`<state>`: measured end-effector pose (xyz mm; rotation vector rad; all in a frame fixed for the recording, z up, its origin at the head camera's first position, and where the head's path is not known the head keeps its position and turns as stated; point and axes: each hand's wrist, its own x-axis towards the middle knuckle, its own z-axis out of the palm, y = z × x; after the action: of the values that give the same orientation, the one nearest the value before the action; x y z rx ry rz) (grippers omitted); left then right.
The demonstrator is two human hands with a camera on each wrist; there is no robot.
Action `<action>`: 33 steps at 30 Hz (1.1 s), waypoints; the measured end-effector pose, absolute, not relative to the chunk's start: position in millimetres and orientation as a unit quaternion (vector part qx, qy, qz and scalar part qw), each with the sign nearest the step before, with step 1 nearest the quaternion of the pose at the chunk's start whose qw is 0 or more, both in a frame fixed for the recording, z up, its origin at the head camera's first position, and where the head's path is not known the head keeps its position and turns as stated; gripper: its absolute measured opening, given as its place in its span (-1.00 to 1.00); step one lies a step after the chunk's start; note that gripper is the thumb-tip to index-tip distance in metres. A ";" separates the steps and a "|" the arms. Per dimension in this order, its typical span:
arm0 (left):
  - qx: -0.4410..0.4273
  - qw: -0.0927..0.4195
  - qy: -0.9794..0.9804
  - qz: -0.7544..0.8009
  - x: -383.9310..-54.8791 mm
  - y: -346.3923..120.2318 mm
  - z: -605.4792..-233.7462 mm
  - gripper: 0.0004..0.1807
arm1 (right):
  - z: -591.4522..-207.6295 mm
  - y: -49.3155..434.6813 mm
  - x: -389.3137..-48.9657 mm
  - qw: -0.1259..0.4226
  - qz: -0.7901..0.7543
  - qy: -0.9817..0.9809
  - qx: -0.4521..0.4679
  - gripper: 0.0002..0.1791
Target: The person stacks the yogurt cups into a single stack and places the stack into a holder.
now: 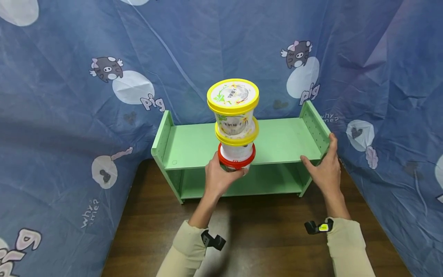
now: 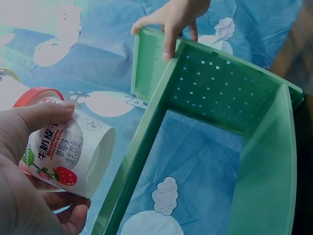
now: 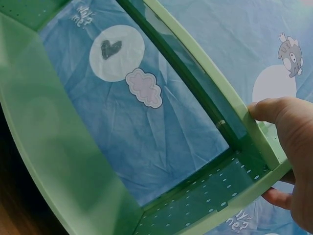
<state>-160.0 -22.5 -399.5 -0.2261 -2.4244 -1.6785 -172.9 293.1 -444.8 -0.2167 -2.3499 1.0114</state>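
Note:
My left hand (image 1: 219, 179) grips the bottom cup of a stack of three. That lowest paper cup (image 2: 63, 152) has a red lid and a printed strawberry. On it stand a yellow-lidded cup (image 1: 238, 142) and, topmost, another yellow-lidded cup (image 1: 233, 95). Held in the air, the stack appears in front of the top board of a green shelf (image 1: 194, 144), and the cup's base shows apart from it in the left wrist view. At the shelf's right end, my right hand (image 1: 327, 171) holds the corner, thumb on the board's front edge and fingers around the side panel.
The shelf has a lower board (image 1: 242, 188) and raised side panels with rows of small holes. Blue printed cloth (image 1: 194, 46) hangs behind and on both sides. Brown wooden floor (image 1: 270, 231) lies in front.

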 end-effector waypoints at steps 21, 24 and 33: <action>-0.033 0.088 -0.814 -0.573 -191.6 -11.0 -395.0 -0.23 | -446.3 293.7 -173.8 0.287 0.373 -0.879 -0.079 0.18; -0.036 0.089 -0.811 -0.577 -196.5 -8.9 -394.1 -0.22 | -447.1 294.2 -174.2 0.290 0.372 -0.879 -0.078 0.19; -0.035 0.091 -0.812 -0.576 -209.0 -2.9 -394.3 -0.22 | -446.8 293.6 -174.1 0.287 0.372 -0.879 -0.079 0.18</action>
<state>-209.0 -2.9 -394.3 -0.1035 -2.4121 -1.7123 -174.1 293.6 -446.8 -0.2114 -2.3485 0.9944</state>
